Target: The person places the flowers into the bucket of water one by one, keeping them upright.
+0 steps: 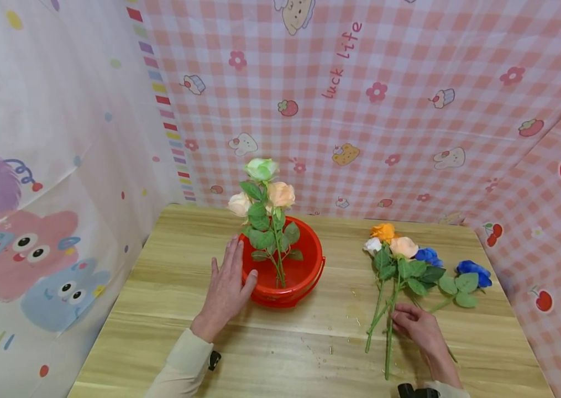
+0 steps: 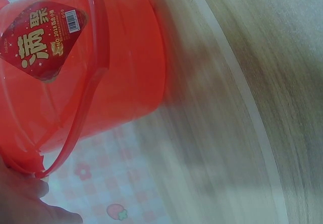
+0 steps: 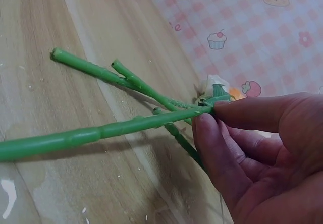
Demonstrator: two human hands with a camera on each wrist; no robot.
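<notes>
My left hand (image 1: 225, 287) rests against the left rim of a red plastic bucket (image 1: 312, 237), fingers fairly straight and thumb spread apart. In the left wrist view, its fingers (image 2: 25, 188) lie beside the bucket's handle (image 2: 101, 47). Inside the bucket stand a pale green rose (image 1: 261, 169), a peach rose (image 1: 281, 194) and a cream rose (image 1: 239, 204), leaning on the rim. My right hand (image 1: 419, 329) pinches a green rose stem (image 3: 86, 135) between thumb and index finger. That stem leads up to another peach rose (image 1: 403, 247) lying on the table.
Around the held stem lie an orange rose (image 1: 382, 231), a white rose (image 1: 372, 245) and blue roses (image 1: 474, 272), with crossing stems (image 1: 375, 326). Water drops (image 1: 331, 349) dot the wooden table (image 1: 280, 354). A pink checked cloth (image 1: 409, 127) hangs behind the table.
</notes>
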